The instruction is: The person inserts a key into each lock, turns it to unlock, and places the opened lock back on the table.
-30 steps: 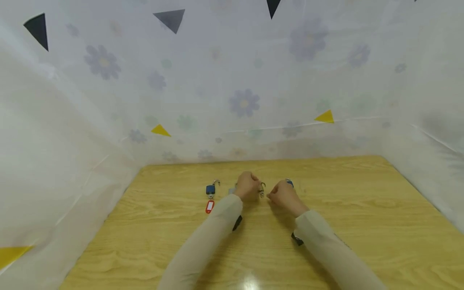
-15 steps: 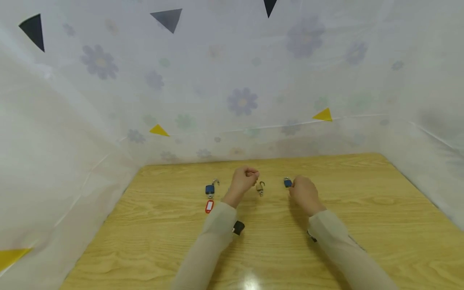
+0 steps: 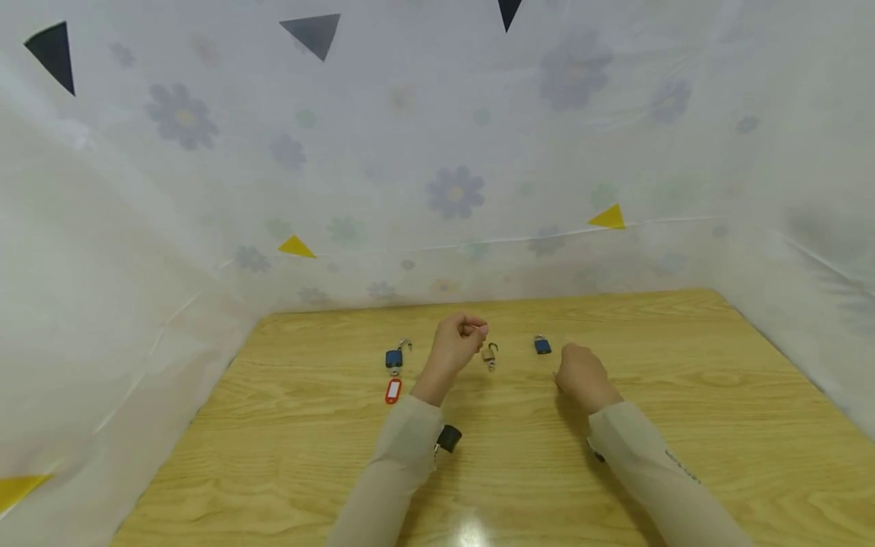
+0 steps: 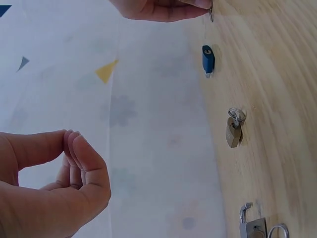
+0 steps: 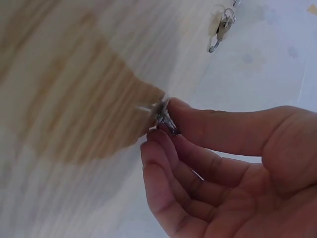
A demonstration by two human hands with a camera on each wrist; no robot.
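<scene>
My right hand [image 3: 579, 374] hovers low over the wooden table [image 3: 683, 395] and pinches a small metal key [image 5: 162, 113] between thumb and forefinger. A closed blue padlock [image 3: 542, 346] lies just beyond it. My left hand [image 3: 459, 339] is raised off the table with its fingers curled against the thumb, and nothing shows in it in the left wrist view. A brass padlock [image 3: 489, 355] with an open shackle lies between the hands. The left wrist view shows the key [image 4: 211, 14] in the right hand [image 4: 158, 7], with the blue padlock [image 4: 208, 59] and brass padlock [image 4: 233, 131] below it.
A second blue padlock [image 3: 394, 357] with an open shackle and a red key tag [image 3: 393, 390] lie left of my left hand. A silver padlock [image 4: 252, 225] shows at the bottom of the left wrist view. White flowered sheeting [image 3: 451, 190] walls the table on three sides.
The left hand lifted off the brass padlock and rose. The right hand swung right to the closed blue padlock, then drew back toward me with the key.
</scene>
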